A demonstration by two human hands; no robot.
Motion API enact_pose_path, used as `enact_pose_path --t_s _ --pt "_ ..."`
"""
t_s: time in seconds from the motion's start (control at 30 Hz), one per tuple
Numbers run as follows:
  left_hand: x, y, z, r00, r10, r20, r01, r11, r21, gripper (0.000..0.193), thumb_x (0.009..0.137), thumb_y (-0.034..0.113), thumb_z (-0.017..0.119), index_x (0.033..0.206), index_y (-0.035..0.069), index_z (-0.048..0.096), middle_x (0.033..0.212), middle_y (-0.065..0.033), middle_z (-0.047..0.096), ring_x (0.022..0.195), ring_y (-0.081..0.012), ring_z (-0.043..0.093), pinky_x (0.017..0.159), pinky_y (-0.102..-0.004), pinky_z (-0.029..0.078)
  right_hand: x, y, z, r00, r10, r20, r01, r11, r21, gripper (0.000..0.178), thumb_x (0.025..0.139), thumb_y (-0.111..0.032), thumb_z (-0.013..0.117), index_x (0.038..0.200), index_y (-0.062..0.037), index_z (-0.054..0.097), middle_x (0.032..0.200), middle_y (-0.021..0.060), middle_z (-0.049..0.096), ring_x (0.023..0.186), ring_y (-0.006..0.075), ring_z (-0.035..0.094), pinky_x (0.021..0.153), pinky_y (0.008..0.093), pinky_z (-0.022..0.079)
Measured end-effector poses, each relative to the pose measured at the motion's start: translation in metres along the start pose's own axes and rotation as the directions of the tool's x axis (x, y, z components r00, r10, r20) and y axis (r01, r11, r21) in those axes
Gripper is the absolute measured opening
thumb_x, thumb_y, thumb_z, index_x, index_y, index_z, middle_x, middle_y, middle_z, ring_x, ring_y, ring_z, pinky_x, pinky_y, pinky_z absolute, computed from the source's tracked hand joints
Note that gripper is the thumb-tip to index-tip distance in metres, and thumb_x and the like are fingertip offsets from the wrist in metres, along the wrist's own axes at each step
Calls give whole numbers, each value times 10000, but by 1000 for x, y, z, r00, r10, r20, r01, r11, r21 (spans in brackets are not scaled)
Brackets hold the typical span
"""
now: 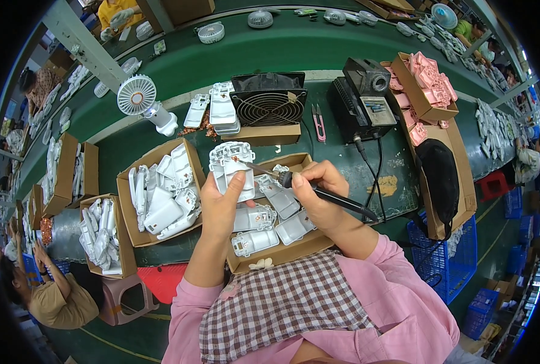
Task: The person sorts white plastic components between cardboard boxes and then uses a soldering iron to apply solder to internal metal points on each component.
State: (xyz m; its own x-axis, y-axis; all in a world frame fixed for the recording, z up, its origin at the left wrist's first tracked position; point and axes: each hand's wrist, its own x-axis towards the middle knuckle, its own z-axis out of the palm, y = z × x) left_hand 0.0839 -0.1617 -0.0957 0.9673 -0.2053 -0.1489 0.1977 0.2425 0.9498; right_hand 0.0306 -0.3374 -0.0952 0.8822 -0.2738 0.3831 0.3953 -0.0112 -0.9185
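My left hand (222,203) is closed on a white plastic housing (226,171), thumb across its front, with small copper-coloured parts near its top. In my right hand (323,193) is a black-handled soldering iron (343,201), its metal tip reaching left to the upper part of the housing. Whether the tip touches the housing I cannot tell for sure. Below both hands lies a cardboard box (236,265) with several similar white housings (254,241) in it. The soldering station (361,100), a black box with a holder on top, stands at the back right, cables running from it.
Left stand cardboard boxes (126,203) of white housings. Behind are a black fan (268,108), stacked housings (223,103), a white handheld fan (137,96) and pink-handled tweezers (318,124). Pink parts (424,79) and a black bag (438,182) are right. People sit along the green conveyor (306,45).
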Motion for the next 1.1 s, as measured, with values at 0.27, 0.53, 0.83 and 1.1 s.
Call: enact_pose_path --t_s 0.27,0.53,0.83,1.1 --pt "0 0 0 1000 -2 6 2 1000 11 268 898 176 607 1070 -11 522 875 -125 647 691 -155 635 492 -253 513 1 0 0 1000 18 -4 -18 1000 -19 137 839 -93 676 809 -30 558 723 19 605 614 39 491 539 204 401" --pt "0 -1 -1 1000 -6 5 6 1000 -2 281 895 182 612 1076 -15 527 886 -125 646 695 -159 637 486 -255 516 1 -3 1 999 39 14 -38 998 -42 142 848 -76 659 815 -29 529 738 24 582 620 38 464 551 201 386" --pt "0 -3 -5 998 -45 45 44 998 35 289 886 167 613 1093 -16 527 946 -114 636 747 -175 645 471 -248 507 -1 2 0 999 14 -34 -12 999 43 124 842 -83 672 818 -23 566 750 23 605 628 33 492 547 195 399" --pt "-2 -2 -1 998 -44 41 43 999 21 282 879 183 632 1066 -3 530 863 -85 632 626 -125 597 481 -243 501 0 1 1 999 34 -19 -34 999 27 126 843 -90 676 819 -26 570 744 12 598 617 24 484 535 186 391"
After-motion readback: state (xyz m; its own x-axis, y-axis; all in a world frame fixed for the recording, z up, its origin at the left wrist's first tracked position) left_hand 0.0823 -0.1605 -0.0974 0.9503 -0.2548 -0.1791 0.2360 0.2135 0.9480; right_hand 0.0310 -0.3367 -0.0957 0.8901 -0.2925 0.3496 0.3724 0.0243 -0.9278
